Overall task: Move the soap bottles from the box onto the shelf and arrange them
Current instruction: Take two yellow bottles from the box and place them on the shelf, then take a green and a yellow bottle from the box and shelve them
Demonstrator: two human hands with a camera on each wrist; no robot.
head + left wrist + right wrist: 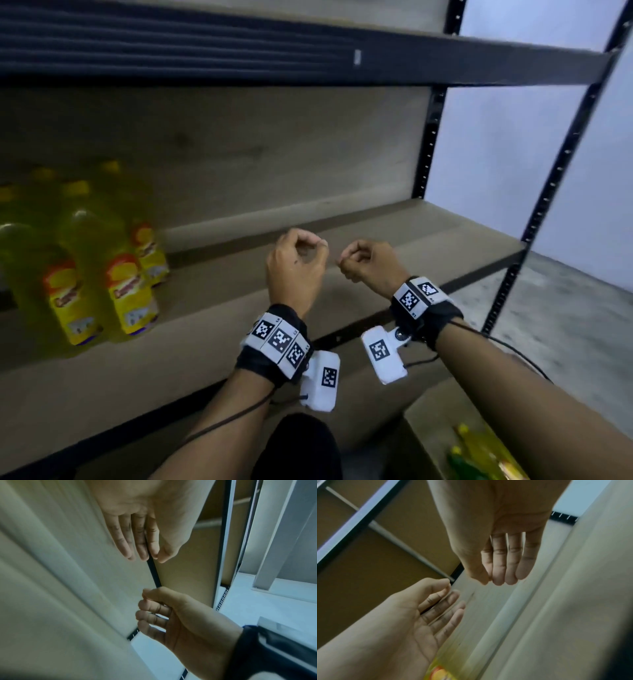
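Observation:
Several yellow soap bottles (pixel 120 267) with red and yellow labels stand upright at the left of the beige shelf board (pixel 394 240). More yellow bottles (pixel 479 452) lie in the cardboard box (pixel 431 421) at the lower right. My left hand (pixel 308 248) and right hand (pixel 349 257) hover side by side over the bare middle of the board, fingers loosely curled, holding nothing. The left wrist view shows the left hand (pixel 137 540) and right hand (pixel 163 615) both empty. The right wrist view shows the same for the right hand (pixel 501 563) and left hand (pixel 433 608), with a bottle label (pixel 440 672) at the bottom edge.
A dark shelf beam (pixel 308 58) runs overhead. Black perforated uprights (pixel 548 192) bound the rack on the right, with grey floor (pixel 565 325) and a pale wall beyond. The board to the right of the bottles is bare.

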